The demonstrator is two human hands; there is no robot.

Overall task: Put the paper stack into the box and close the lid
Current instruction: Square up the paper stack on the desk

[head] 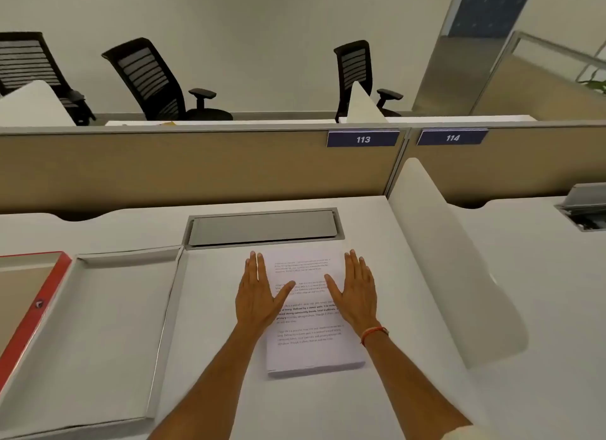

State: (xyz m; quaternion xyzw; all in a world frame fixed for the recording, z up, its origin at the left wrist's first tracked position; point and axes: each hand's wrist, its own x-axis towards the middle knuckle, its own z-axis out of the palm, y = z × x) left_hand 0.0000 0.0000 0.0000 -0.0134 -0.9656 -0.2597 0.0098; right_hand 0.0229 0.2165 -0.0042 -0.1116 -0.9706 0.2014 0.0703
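Note:
A stack of printed white paper lies flat on the white desk, in front of me and slightly right of centre. My left hand rests flat on the stack's left edge, fingers straight, thumb spread across the page. My right hand lies the same way along the right edge, an orange band on its wrist. Neither hand grips the paper. To the left lies an open shallow white box tray, nothing inside it. Beside that, at the far left edge, is a red-rimmed part, cut off by the frame.
A grey cable hatch is set into the desk just beyond the paper. A white curved divider stands to the right. A tan partition with signs 113 and 114 closes the back. Black office chairs stand behind it.

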